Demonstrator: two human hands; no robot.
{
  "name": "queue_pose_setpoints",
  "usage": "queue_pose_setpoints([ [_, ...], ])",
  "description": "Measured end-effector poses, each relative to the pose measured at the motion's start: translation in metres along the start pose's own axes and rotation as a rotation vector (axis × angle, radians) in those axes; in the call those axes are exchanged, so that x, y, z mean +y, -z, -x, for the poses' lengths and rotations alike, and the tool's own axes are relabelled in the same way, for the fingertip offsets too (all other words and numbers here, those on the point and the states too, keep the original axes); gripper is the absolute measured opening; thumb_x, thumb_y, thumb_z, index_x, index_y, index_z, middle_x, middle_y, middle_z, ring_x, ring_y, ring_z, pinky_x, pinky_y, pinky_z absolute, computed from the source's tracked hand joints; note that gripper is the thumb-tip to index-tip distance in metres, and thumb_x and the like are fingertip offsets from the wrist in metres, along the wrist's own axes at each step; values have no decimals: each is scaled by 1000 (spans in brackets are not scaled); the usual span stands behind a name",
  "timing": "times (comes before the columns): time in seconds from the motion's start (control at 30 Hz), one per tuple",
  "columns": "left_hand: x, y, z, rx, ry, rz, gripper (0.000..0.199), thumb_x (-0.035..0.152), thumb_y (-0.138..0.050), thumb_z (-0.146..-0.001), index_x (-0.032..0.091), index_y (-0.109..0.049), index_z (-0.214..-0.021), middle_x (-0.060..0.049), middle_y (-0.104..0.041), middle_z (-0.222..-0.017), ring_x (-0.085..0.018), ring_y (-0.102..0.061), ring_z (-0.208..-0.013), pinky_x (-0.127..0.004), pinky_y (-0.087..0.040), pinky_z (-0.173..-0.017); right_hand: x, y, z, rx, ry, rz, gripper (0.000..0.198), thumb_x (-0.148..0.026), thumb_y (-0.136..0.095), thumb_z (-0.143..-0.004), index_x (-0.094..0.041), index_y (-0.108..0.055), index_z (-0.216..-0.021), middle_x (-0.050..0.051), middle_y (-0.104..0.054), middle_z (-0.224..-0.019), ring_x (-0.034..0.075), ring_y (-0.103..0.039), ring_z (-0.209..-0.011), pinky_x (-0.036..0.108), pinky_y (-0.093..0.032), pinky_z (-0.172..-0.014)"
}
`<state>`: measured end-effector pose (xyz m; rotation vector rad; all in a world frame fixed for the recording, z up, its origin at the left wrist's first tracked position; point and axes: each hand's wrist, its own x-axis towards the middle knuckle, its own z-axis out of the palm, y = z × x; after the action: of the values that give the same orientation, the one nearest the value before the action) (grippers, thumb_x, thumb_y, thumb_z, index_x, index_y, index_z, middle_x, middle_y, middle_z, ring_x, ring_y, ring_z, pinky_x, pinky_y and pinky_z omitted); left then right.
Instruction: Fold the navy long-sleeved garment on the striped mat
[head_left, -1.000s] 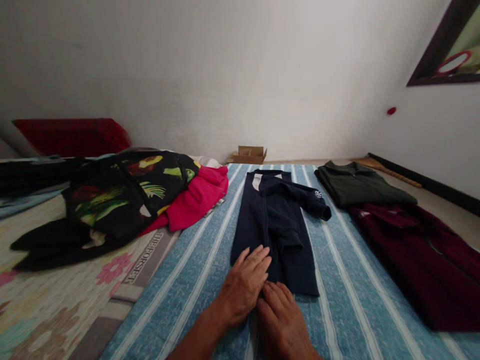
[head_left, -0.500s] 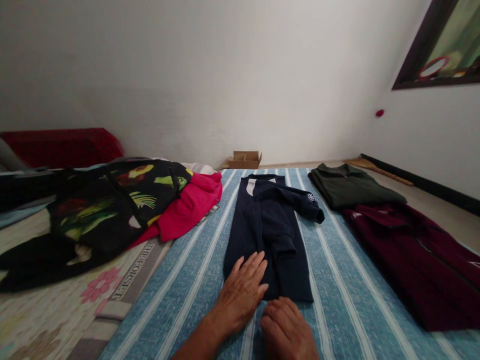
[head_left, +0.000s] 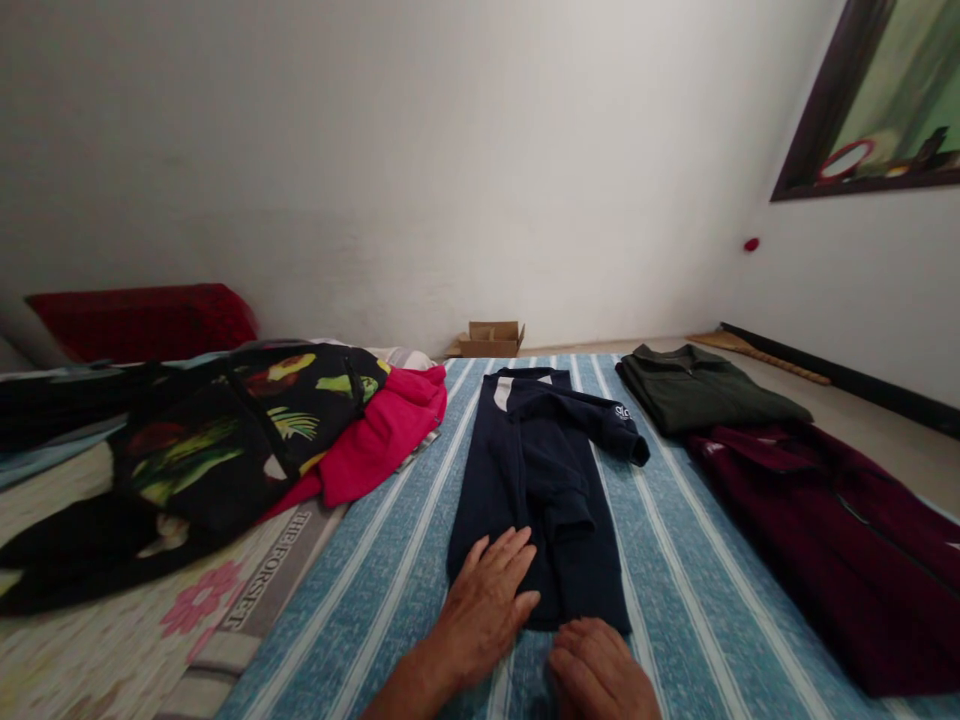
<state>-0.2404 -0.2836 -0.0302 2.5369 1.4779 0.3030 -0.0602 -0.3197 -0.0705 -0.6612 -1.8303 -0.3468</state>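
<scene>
A navy long-sleeved top (head_left: 487, 480) lies folded into a narrow strip on a blue striped sheet, its collar at the far end. Both sleeves are folded inward over the body; one cuff with white lettering sticks out past the right side. My left hand (head_left: 487, 605) rests flat near the lower left of the top, fingers stretched out over the cloth. At the bottom hem, toward its right corner, my right hand (head_left: 600, 665) is closed, with curled fingers on the edge of the fabric. Its fingertips are hidden.
To the right lie a folded dark green garment (head_left: 709, 390) and a maroon garment (head_left: 817, 540). On the left are a black patterned garment (head_left: 225, 430) and a bright pink one (head_left: 375, 440). A cardboard box (head_left: 491, 343) stands by the wall.
My right hand has shifted a little to the right along the hem. My left hand stays on the top. The whole view has tilted slightly upward.
</scene>
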Motion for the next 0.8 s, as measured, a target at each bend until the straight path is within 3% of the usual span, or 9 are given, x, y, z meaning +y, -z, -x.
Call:
queue_pose_setpoints([
  [0.17, -6, 21, -15, 107, 56, 135, 43, 30, -42, -90, 22, -48, -131, -7, -44, -142, -19, -41, -130, -40, -37, -107, 23, 17, -8, 6, -129, -17, 17, -15, -46, -88, -17, -62, -95, 6, -70, -78, 16, -68, -72, 24, -56, -67],
  [0.37, -16, 30, -44, 182, 83, 57, 42, 32, -40, -90, 20, -49, -129, -10, -43, -142, -20, -40, -131, -39, -37, -107, 68, 30, -22, -169, -674, -90, 21, -29, -46, -89, -20, -65, -93, 6, -70, -84, 18, -67, -74, 26, -54, -62],
  [0.5, -19, 20, -58, 160, 149, -44, 50, 39, -39, -90, 15, -43, -134, -14, -37, -146, -25, -30, -136, -45, -34, -107, 115, 29, -36, -257, -916, 37, 29, -35, -47, -84, -18, -67, -98, 8, -71, -94, 22, -67, -82, 34, -52, -71],
  [0.63, -18, 6, -63, 87, 221, -105, 58, 48, -35, -90, 14, -38, -138, -15, -30, -149, -26, -23, -139, -46, -29, -109, 157, 21, -54, -334, -984, 175, 30, -31, -47, -83, -17, -67, -101, 8, -71, -92, 23, -66, -82, 33, -47, -73],
  [0.8, -14, 2, -64, -35, 262, -103, 61, 50, -30, -91, 15, -34, -141, -14, -28, -149, -25, -23, -139, -48, -25, -110, 189, 8, -67, -358, -1029, 319, 31, -26, -47, -84, -18, -63, -109, 6, -70, -89, 23, -64, -80, 30, -40, -66],
])
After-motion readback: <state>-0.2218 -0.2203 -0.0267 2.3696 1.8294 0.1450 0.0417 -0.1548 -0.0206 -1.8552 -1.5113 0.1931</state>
